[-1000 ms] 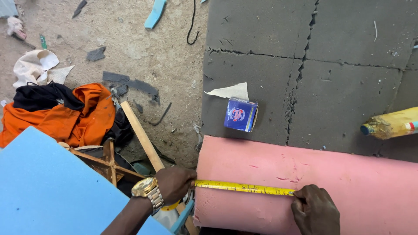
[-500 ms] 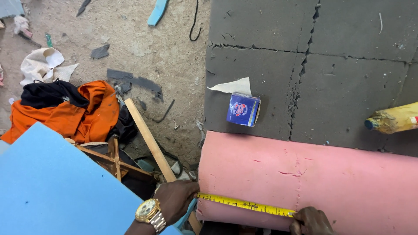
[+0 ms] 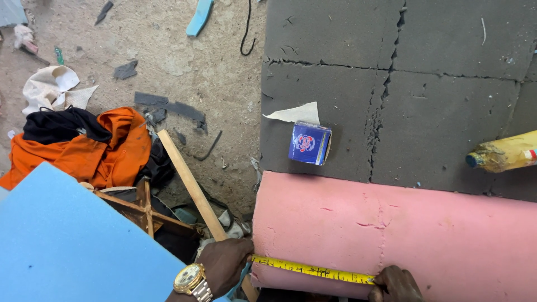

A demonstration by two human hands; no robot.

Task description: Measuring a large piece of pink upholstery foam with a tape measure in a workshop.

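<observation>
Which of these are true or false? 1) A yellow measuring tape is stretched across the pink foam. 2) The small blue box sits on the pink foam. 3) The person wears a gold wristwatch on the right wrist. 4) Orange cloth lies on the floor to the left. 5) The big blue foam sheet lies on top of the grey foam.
1) True: the yellow measuring tape runs between the left hand and right hand over the pink foam slab.
2) False: the small blue box sits on the grey foam slab.
3) False: the gold wristwatch is on the left wrist.
4) True: the orange cloth lies there.
5) False: the blue foam sheet is at lower left, apart from the grey foam.
</observation>
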